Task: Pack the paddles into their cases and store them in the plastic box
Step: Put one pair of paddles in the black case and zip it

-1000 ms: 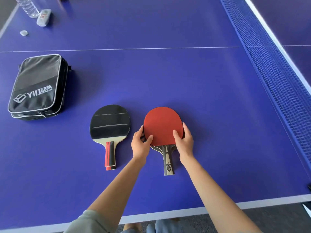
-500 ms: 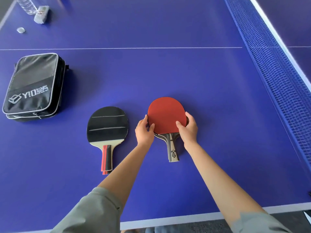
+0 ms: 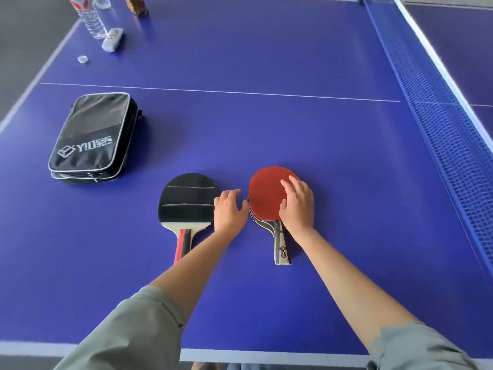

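Note:
A red-faced paddle (image 3: pixel 265 193) lies flat on the blue table, handle toward me; edges below it suggest a second paddle stacked underneath. My right hand (image 3: pixel 297 205) rests on its red face with fingers spread. My left hand (image 3: pixel 229 210) hovers with relaxed fingers between the two paddles, holding nothing. A black-faced paddle (image 3: pixel 186 201) with a red-striped handle lies to the left. A black zipped paddle case (image 3: pixel 92 137) sits at the far left. No plastic box is in view.
The blue net (image 3: pixel 437 124) runs along the right side. At the far left corner stand a water bottle (image 3: pixel 92 21), a small white pack (image 3: pixel 112 42) and a bottle cap (image 3: pixel 83 59). The table's near edge (image 3: pixel 266 355) is just below my arms.
Both hands let go of the red paddle's edges. My right hand now lies on its face; my left hand has drawn away to the left. The view has tilted up.

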